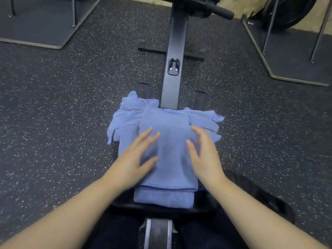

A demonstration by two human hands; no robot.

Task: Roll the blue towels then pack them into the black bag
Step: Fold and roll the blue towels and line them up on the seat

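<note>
A pile of blue towels [125, 121] lies on the seat of a rowing machine in front of me. On top lies one blue towel [170, 155] folded into a long strip that runs away from me. My left hand [136, 159] is over the strip's left edge with fingers spread and straight. My right hand [204, 155] is over its right edge, fingers straight and slightly blurred. Neither hand grips the cloth. A dark shape, possibly the black bag [258, 193], lies on the floor to my right, partly hidden by my right forearm.
The rowing machine's dark rail [175, 60] runs forward from the towels, with footrests [143, 90] either side. Speckled rubber floor surrounds it. Raised platforms with metal legs stand at the far left [45, 24] and far right [296, 56].
</note>
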